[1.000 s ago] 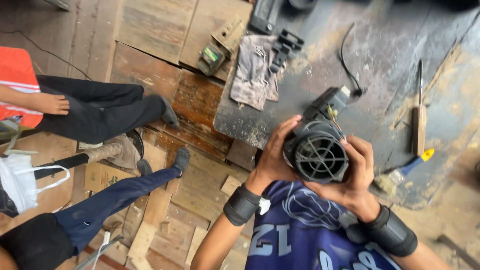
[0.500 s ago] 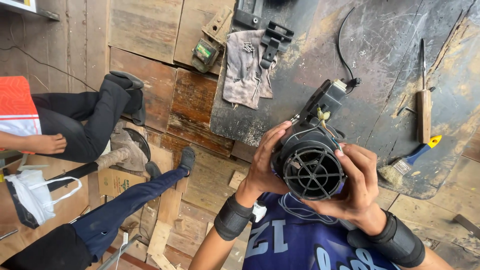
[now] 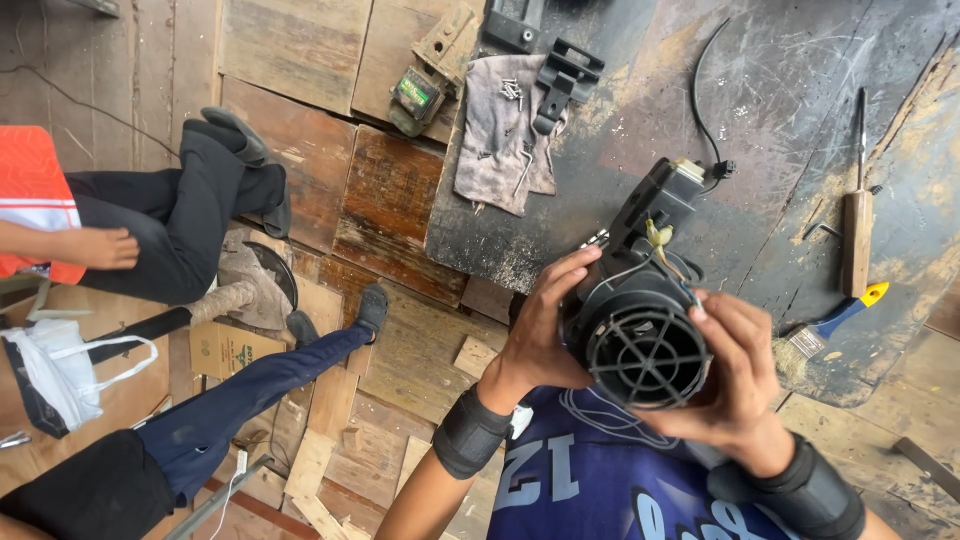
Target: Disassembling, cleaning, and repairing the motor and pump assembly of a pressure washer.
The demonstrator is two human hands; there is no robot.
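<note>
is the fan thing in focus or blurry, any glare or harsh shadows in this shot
Head view: the black round blower housing between left hand and right hand is sharp, grille spokes distinct; light is soft and even, no glare, faint shadows on the dark worktop; edges bend slightly.

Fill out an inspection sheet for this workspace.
Surface: dark, worn workbench over plank floor.
Job's things: black blower housing with round grille, held up at chest.
Clutter: grey rag with screws, black brackets, wooden-handled screwdriver, paintbrush.
Hands: left hand and right hand both grip the housing.
Cables: black cable on bench; loose wires on housing.
Surroundings: other people's legs at left.
</note>
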